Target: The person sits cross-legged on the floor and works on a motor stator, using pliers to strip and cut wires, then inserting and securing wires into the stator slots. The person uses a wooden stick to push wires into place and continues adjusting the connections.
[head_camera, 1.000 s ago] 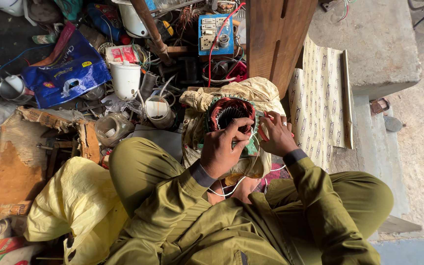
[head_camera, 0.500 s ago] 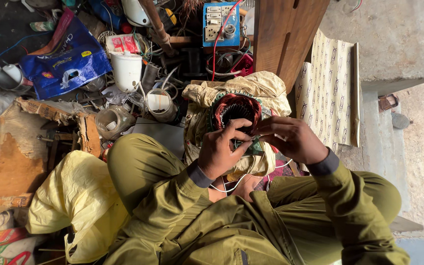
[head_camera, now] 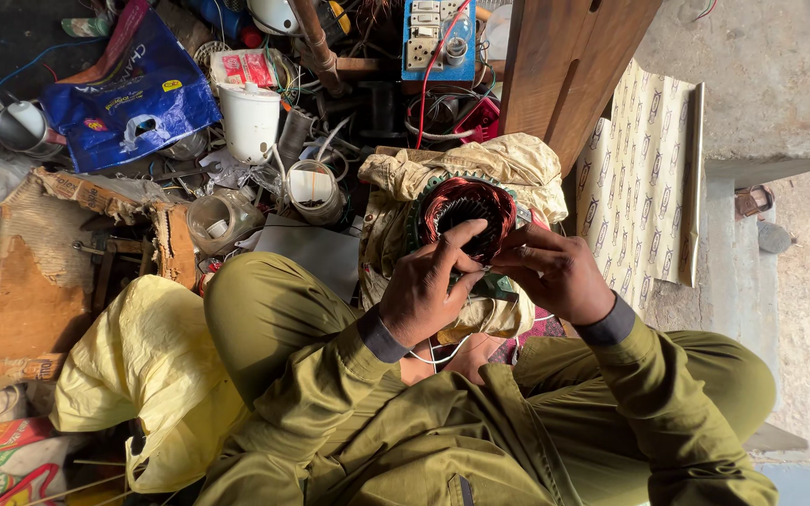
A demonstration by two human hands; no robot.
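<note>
Stator (head_camera: 466,208) with copper windings sits on the beige cloth (head_camera: 508,159) over your lap, just ahead of both hands. Your left hand (head_camera: 430,286) grips its near rim; right hand (head_camera: 555,274) pinches there too, probably a wire.

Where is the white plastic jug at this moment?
In the head view, the white plastic jug stands upper left of centre, right of the blue plastic bag and left of the round copper-wound motor coil.

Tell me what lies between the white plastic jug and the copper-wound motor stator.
In the head view, a clear jar with a white label stands between the white jug and the stator, among loose wires.
</note>
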